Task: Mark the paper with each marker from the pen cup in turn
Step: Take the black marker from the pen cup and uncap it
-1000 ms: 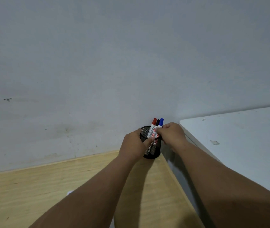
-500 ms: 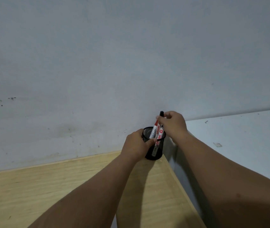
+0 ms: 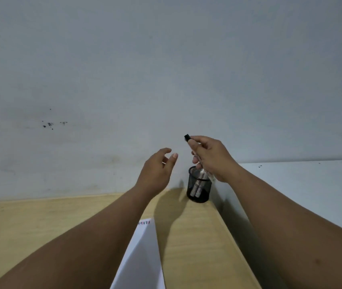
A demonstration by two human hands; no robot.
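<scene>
Fingers [image 3: 196, 146] of your right hand [image 3: 211, 158] hide the black-capped marker [image 3: 186, 137]; left hand [image 3: 157, 172] open, empty. Black mesh pen cup [image 3: 199, 189] stands on the wooden counter [image 3: 189, 236], against the grey wall [image 3: 166, 69].

marker [image 3: 187, 137] mostly hidden in right hand [image 3: 211, 158], paper [image 3: 143, 255] cut off below

Pale wooden desk [image 3: 41, 226] against a scuffed grey wall [image 3: 166, 69], white tabletop [image 3: 311, 184] just beside it.
</scene>
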